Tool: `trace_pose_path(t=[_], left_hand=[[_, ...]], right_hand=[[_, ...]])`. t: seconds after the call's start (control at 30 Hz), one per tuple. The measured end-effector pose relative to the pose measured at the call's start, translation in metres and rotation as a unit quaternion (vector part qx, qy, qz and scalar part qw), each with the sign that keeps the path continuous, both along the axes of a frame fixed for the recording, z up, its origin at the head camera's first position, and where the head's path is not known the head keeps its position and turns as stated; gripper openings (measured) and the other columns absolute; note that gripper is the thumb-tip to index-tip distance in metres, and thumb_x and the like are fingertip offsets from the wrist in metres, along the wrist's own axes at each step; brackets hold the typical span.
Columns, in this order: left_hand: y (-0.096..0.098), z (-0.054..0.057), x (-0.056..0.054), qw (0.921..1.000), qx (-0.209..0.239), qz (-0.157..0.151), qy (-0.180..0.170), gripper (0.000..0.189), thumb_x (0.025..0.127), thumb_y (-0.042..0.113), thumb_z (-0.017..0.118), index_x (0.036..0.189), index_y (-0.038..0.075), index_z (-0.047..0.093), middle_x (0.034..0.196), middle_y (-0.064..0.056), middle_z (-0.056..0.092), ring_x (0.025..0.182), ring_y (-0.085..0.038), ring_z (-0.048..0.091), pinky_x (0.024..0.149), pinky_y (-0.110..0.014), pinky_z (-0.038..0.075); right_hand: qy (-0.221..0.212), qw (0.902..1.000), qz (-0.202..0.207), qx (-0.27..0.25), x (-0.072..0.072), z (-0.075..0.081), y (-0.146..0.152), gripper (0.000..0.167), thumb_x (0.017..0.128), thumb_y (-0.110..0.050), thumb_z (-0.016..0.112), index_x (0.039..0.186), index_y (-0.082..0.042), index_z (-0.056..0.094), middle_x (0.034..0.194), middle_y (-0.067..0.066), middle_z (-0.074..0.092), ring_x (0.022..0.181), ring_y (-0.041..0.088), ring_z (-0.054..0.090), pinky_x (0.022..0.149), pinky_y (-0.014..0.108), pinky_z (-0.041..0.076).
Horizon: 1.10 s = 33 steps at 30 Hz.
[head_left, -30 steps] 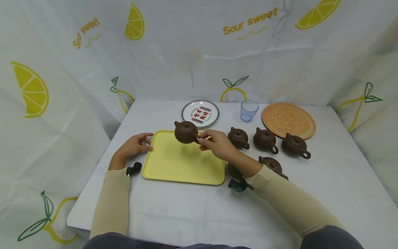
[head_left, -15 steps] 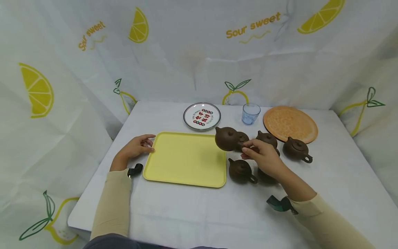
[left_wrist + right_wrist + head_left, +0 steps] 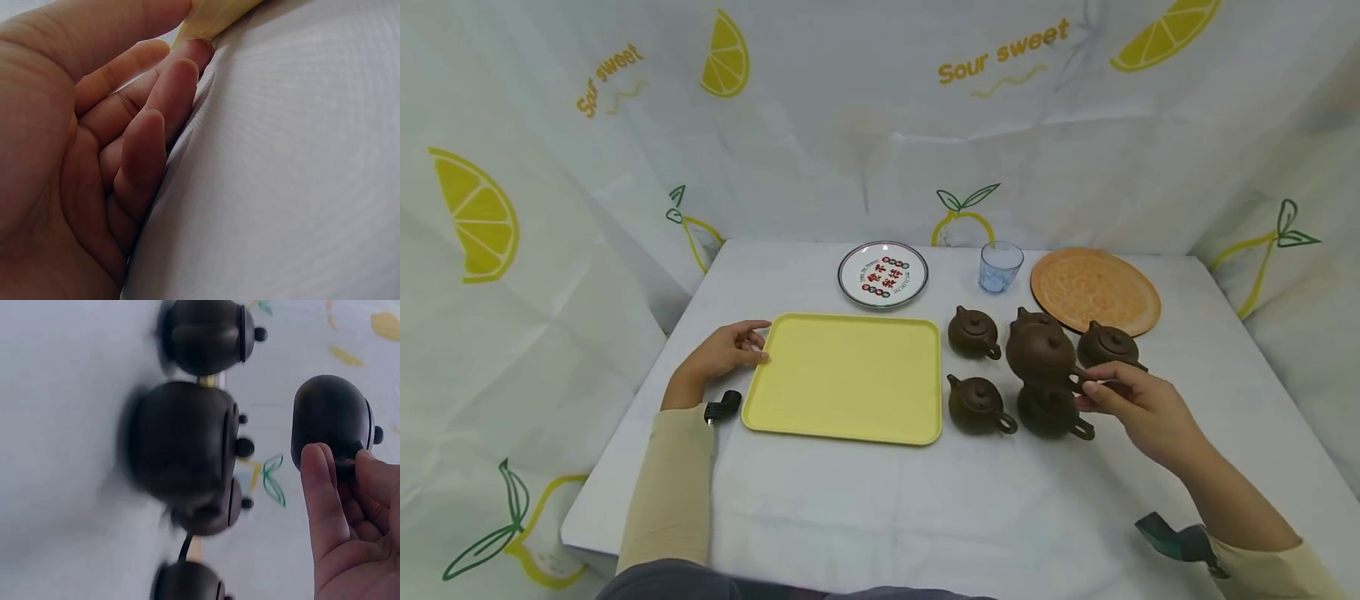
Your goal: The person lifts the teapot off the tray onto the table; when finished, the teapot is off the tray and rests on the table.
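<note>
My left hand (image 3: 721,354) holds the left edge of a yellow tray (image 3: 850,379), with the thumb (image 3: 144,19) at the rim and the other fingers loosely curled beside it. My right hand (image 3: 1138,408) pinches the handle of a dark brown teapot (image 3: 1040,354), held above the other pots. In the right wrist view this held teapot (image 3: 331,415) sits at the fingertips with its lid on. Beneath it in the head view are a teapot (image 3: 1048,410) in the near row and, mostly hidden, a teapot (image 3: 1026,318) in the far row.
Other brown teapots stand right of the tray: a back left one (image 3: 973,332), a front left one (image 3: 979,406) and a back right one (image 3: 1107,346). Behind lie a printed plate (image 3: 883,275), a blue glass (image 3: 1000,268) and a round orange-brown mat (image 3: 1097,290).
My right hand has carried the teapot rightward from above the tray to over the standing teapots. The left hand has stayed at the tray's edge.
</note>
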<state>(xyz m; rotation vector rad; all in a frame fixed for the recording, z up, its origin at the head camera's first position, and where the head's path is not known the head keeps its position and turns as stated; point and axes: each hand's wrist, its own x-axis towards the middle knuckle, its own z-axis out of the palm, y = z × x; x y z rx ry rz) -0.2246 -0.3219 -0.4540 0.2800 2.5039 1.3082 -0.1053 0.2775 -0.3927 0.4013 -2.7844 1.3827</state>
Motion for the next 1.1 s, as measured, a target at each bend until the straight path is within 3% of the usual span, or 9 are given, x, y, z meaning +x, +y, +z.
trace_pose_path(t=[0.2, 0.4, 0.57, 0.63, 0.8, 0.87, 0.93, 1.1], left_hand=[[-0.014, -0.021, -0.008, 0.9998, -0.011, 0.02, -0.001, 0.068, 0.083, 0.015, 0.079, 0.142, 0.004, 0.047, 0.105, -0.013, 0.06, 0.079, -0.017, 0.053, 0.072, -0.025, 0.043], [-0.016, -0.028, -0.008, 0.9995, -0.007, 0.029, 0.007, 0.068, 0.081, 0.02, 0.081, 0.14, 0.008, 0.051, 0.103, -0.01, 0.061, 0.08, -0.02, 0.053, 0.072, -0.026, 0.043], [-0.015, -0.027, -0.007, 0.9997, -0.002, 0.025, 0.006, 0.068, 0.08, 0.02, 0.082, 0.14, 0.008, 0.051, 0.102, -0.01, 0.061, 0.079, -0.019, 0.053, 0.071, -0.025, 0.043], [-0.01, -0.017, -0.004, 0.9998, -0.004, 0.022, 0.0, 0.068, 0.082, 0.018, 0.08, 0.141, 0.005, 0.05, 0.103, -0.012, 0.061, 0.079, -0.019, 0.053, 0.071, -0.025, 0.043], [-0.009, -0.018, -0.006, 0.9997, -0.007, 0.023, 0.001, 0.068, 0.082, 0.018, 0.08, 0.141, 0.006, 0.05, 0.104, -0.012, 0.061, 0.082, -0.021, 0.054, 0.073, -0.026, 0.043], [-0.013, -0.026, -0.01, 0.9997, -0.008, 0.025, 0.005, 0.068, 0.081, 0.02, 0.081, 0.141, 0.009, 0.05, 0.104, -0.011, 0.061, 0.083, -0.021, 0.054, 0.073, -0.026, 0.043], [-0.011, -0.025, -0.01, 0.9996, -0.011, 0.026, 0.001, 0.068, 0.082, 0.019, 0.081, 0.142, 0.008, 0.049, 0.104, -0.01, 0.061, 0.083, -0.02, 0.054, 0.073, -0.025, 0.043], [-0.003, -0.009, -0.003, 0.9998, -0.013, 0.016, -0.002, 0.067, 0.084, 0.014, 0.078, 0.142, 0.001, 0.047, 0.104, -0.013, 0.061, 0.081, -0.018, 0.053, 0.073, -0.026, 0.042]], right_hand=[[-0.003, 0.9995, -0.012, 0.028, 0.013, -0.007, 0.037, 0.014, 0.097, -0.006, 0.06, 0.109, 0.003, 0.062, 0.088, -0.001, 0.072, 0.079, 0.003, 0.068, 0.071, 0.009, 0.046], [-0.041, 0.9965, -0.04, 0.06, 0.028, -0.017, 0.062, 0.016, 0.098, -0.011, 0.06, 0.108, 0.001, 0.062, 0.083, 0.0, 0.072, 0.077, 0.002, 0.067, 0.067, 0.01, 0.044], [-0.073, 0.993, -0.062, 0.07, 0.035, -0.027, 0.08, 0.023, 0.099, -0.016, 0.059, 0.111, 0.004, 0.061, 0.084, 0.002, 0.073, 0.078, 0.0, 0.066, 0.064, 0.012, 0.045], [-0.081, 0.9922, -0.066, 0.067, 0.037, -0.032, 0.086, 0.025, 0.099, -0.015, 0.059, 0.112, 0.006, 0.061, 0.084, 0.003, 0.073, 0.078, 0.0, 0.066, 0.064, 0.012, 0.045], [-0.085, 0.9936, -0.066, 0.033, 0.038, -0.042, 0.099, 0.023, 0.098, -0.01, 0.06, 0.109, 0.01, 0.06, 0.083, 0.005, 0.073, 0.078, 0.001, 0.066, 0.066, 0.009, 0.045], [-0.09, 0.9931, -0.069, 0.029, 0.038, -0.045, 0.102, 0.023, 0.097, -0.01, 0.061, 0.108, 0.011, 0.06, 0.083, 0.005, 0.073, 0.078, 0.0, 0.066, 0.067, 0.008, 0.044], [-0.101, 0.9912, -0.076, 0.042, 0.039, -0.048, 0.104, 0.026, 0.097, -0.012, 0.062, 0.108, 0.011, 0.061, 0.086, 0.006, 0.073, 0.079, -0.002, 0.065, 0.066, 0.008, 0.043], [-0.119, 0.9875, -0.083, 0.062, 0.04, -0.054, 0.108, 0.028, 0.097, -0.015, 0.062, 0.11, 0.01, 0.062, 0.091, 0.009, 0.072, 0.079, -0.004, 0.063, 0.064, 0.01, 0.045]])
